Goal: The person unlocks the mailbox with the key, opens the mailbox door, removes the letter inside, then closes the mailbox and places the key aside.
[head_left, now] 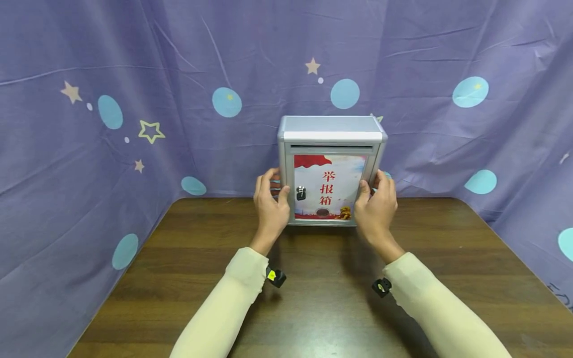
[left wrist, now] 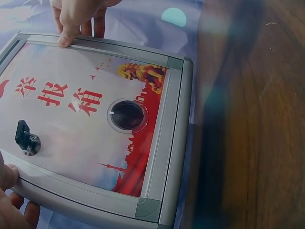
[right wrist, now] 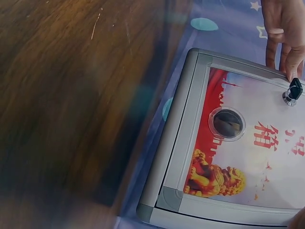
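Observation:
A silver metal box stands upright at the table's far edge. It has a slot under its lid and a poster front with red characters and a round window. A black key sits in the lock at the front's left side. My left hand grips the box's left side, thumb on the front frame near the key. My right hand grips the right side, thumb on the frame. In the right wrist view the box fills the right half, and the left hand is beside the key.
The dark wooden table stretches bare between my cream sleeves and the box. A purple cloth with stars and blue dots hangs behind the box and along both sides of the table.

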`<state>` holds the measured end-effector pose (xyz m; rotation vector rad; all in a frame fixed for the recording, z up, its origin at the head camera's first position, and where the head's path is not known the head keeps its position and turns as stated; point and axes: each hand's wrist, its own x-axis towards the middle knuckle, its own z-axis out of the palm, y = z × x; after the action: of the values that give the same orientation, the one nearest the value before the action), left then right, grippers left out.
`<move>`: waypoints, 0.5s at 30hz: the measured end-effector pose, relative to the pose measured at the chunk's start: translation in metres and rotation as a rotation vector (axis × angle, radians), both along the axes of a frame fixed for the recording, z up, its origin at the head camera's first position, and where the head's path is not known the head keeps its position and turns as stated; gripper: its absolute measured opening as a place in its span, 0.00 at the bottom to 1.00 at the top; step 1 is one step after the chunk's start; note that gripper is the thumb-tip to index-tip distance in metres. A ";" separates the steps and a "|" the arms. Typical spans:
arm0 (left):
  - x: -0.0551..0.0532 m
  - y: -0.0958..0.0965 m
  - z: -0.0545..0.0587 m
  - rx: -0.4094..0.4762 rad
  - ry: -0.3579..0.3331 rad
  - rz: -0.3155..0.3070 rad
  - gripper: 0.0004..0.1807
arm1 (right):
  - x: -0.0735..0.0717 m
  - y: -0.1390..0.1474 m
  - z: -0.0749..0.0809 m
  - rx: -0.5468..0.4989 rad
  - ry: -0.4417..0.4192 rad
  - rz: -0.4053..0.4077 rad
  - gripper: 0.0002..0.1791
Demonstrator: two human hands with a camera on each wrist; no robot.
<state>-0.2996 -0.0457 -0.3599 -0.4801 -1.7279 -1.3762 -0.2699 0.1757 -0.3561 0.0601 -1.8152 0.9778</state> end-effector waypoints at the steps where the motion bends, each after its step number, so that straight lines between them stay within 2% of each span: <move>1: 0.000 -0.001 -0.001 0.002 0.000 0.002 0.25 | 0.000 -0.001 -0.001 0.003 -0.004 0.005 0.21; 7: -0.004 -0.008 -0.005 0.003 0.015 0.026 0.26 | -0.004 -0.009 -0.004 0.006 -0.006 -0.005 0.22; 15: -0.009 -0.015 -0.010 0.010 -0.037 0.009 0.26 | -0.014 -0.014 -0.009 0.038 -0.015 -0.021 0.21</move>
<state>-0.3089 -0.0608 -0.3697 -0.4430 -1.7497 -1.3945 -0.2835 0.1620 -0.3655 0.0570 -1.8450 0.9311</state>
